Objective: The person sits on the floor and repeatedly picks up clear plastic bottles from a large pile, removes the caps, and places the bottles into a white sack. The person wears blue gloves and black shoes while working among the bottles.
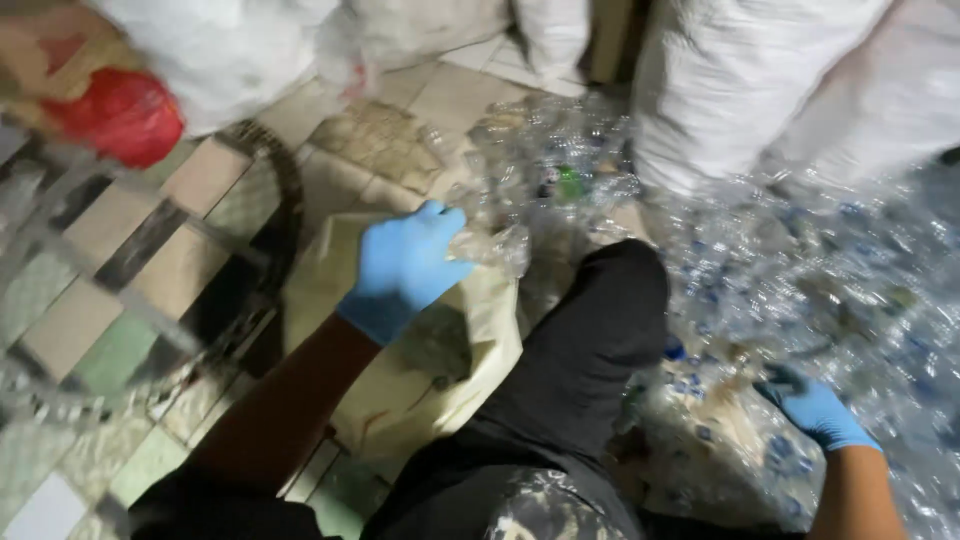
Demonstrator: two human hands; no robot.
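Far left, a red bag on the tiled floor; next, left hand in a blue glove, fingers closed on a crumpled clear bottle just over the open cream sack. Further right, right hand low in the bottle pile, fingers curled, grip impossible to tell.

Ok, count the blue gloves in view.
2. The left hand wears one, holding a clear crushed bottle over the cream sack; the right hand wears the other, low in the bottle pile.
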